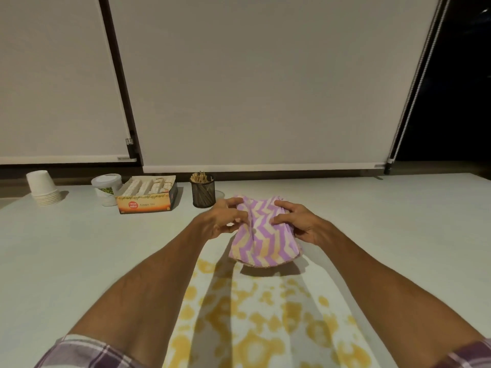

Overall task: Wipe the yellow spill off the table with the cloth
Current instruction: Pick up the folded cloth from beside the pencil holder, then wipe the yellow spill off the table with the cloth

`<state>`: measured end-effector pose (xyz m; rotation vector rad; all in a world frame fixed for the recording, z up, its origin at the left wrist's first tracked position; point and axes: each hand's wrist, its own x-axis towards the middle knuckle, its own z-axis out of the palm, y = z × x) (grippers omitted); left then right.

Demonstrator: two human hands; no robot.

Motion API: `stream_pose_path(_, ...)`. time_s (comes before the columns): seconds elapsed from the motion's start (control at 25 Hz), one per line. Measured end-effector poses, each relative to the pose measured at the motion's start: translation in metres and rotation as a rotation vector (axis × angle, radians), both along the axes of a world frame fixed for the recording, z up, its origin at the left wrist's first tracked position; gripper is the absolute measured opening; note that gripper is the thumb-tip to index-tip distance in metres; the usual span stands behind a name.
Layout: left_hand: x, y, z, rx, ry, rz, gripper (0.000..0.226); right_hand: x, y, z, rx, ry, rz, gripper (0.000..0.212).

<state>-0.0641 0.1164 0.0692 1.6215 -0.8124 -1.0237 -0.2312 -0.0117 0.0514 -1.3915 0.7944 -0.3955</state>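
Note:
A purple and cream zigzag cloth is held up over the white table, folded, with some yellow staining near its lower edge. My left hand grips its left side and my right hand grips its right side. The yellow spill spreads in blotches across the table between my forearms, below and nearer to me than the cloth. The cloth's lower edge hangs just above the spill's far end and casts a shadow there.
Along the table's far left stand a stack of upturned paper cups, a lidded plastic jar, an open ginger tea box and a black mesh holder of wooden sticks. Roller blinds hang behind the table.

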Motion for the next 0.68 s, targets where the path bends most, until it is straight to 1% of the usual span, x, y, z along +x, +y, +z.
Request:
stream_pose_path(0.16, -0.042, 0.048, 0.006, -0.011, -0.061, -0.079, 0.062, -0.048, 0.053, 0.009, -0.024, 0.039, -0.024, 0.065)
stream_pose_path(0.36, -0.094, 0.093, 0.01, -0.014, -0.074, -0.181, 0.063, -0.114, 0.102, 0.016, -0.023, 0.075, -0.05, 0.059)
stream_pose_path(0.52, -0.14, 0.107, 0.002, 0.003, -0.088, -0.22, 0.07, -0.162, 0.118, 0.015, -0.039, 0.152, -0.053, 0.062)
stream_pose_path(0.68, -0.179, 0.11, -0.007, 0.004, -0.101, -0.206, 0.077, -0.203, 0.121, 0.015, -0.085, 0.232, -0.048, 0.065)
